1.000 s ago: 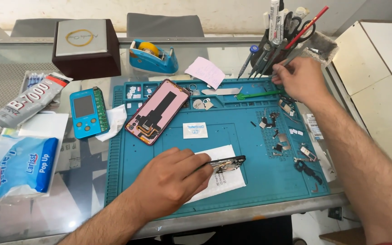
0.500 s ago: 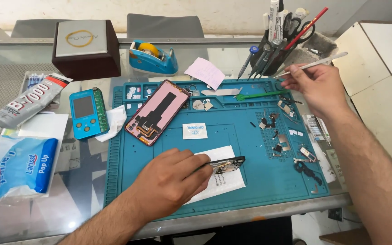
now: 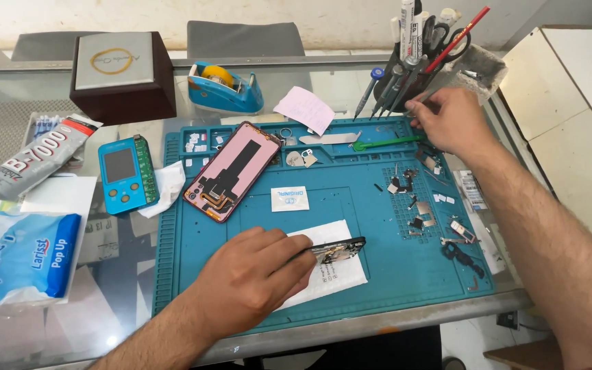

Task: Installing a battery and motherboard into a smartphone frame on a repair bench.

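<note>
My left hand (image 3: 251, 277) rests on the teal work mat (image 3: 385, 274) and grips one end of a black phone frame (image 3: 342, 249), which lies over a white paper sheet (image 3: 340, 276). My right hand (image 3: 450, 120) is at the mat's far right corner, beside the dark tool holder (image 3: 395, 85), fingers pinched on a thin grey tool (image 3: 440, 85) that slants up toward the holder. An opened phone with a pink inner side (image 3: 231, 171) lies on the mat's left part.
Small loose phone parts (image 3: 416, 202) and a green pry tool (image 3: 385, 142) lie on the mat's right. On the glass table stand a blue tape dispenser (image 3: 226, 85), a brown box (image 3: 121, 75), a glue tube (image 3: 35, 154), a blue handheld tester (image 3: 126, 175) and a wipes pack (image 3: 25, 260).
My right hand lifted a thin light tool away from the holder, then moved back left toward the holder with it. My left hand and the phone frame stayed put.
</note>
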